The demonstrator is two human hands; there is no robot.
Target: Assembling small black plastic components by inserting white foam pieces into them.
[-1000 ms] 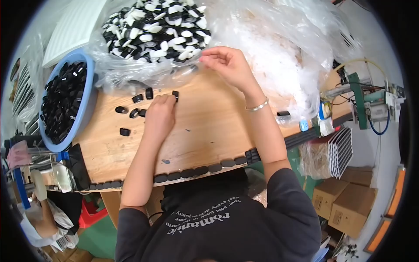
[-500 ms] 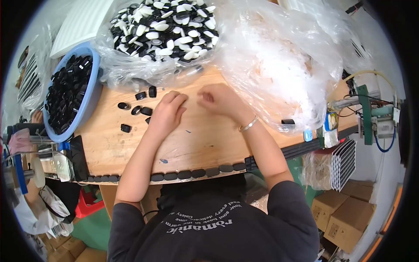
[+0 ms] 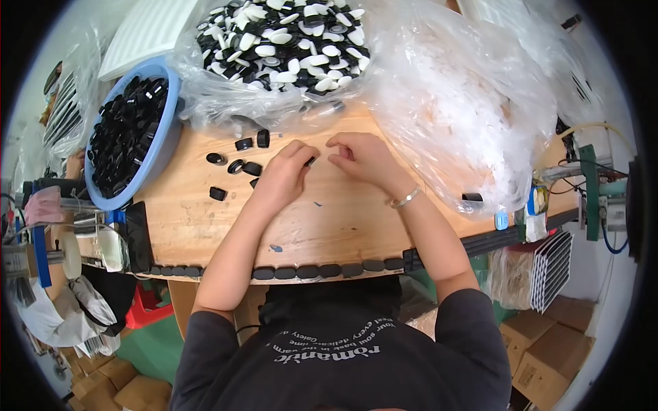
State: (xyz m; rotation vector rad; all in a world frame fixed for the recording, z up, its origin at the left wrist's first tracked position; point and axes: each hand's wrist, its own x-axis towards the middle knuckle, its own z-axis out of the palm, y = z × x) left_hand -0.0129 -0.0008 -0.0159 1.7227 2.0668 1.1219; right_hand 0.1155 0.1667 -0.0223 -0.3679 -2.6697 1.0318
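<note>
Over the middle of the wooden table, my left hand (image 3: 286, 177) has its fingers curled round a small black piece (image 3: 310, 162); only an edge of it shows at the fingertips. Just across from it is my right hand (image 3: 370, 163), a bracelet on its wrist. Its thumb and forefinger are apart, with nothing visible between them, and a narrow gap separates the two hands. Left of my left hand lie several short black round caps, among them an upright one (image 3: 263, 138) and an open ring (image 3: 236, 166). Another cap (image 3: 253, 183) is partly hidden by my left forearm.
A blue basin (image 3: 173, 103) of black caps stands at the left. Behind my hands, clear plastic holds a heap of black and white oval pieces (image 3: 281, 48). To the right is a plastic bag (image 3: 473, 116) of white bits. Dark oval pieces (image 3: 308, 271) line the table's near edge.
The whole view has shifted, so the scene sits farther right. The black piece now shows at my left fingertips. My right thumb and forefinger have come apart.
</note>
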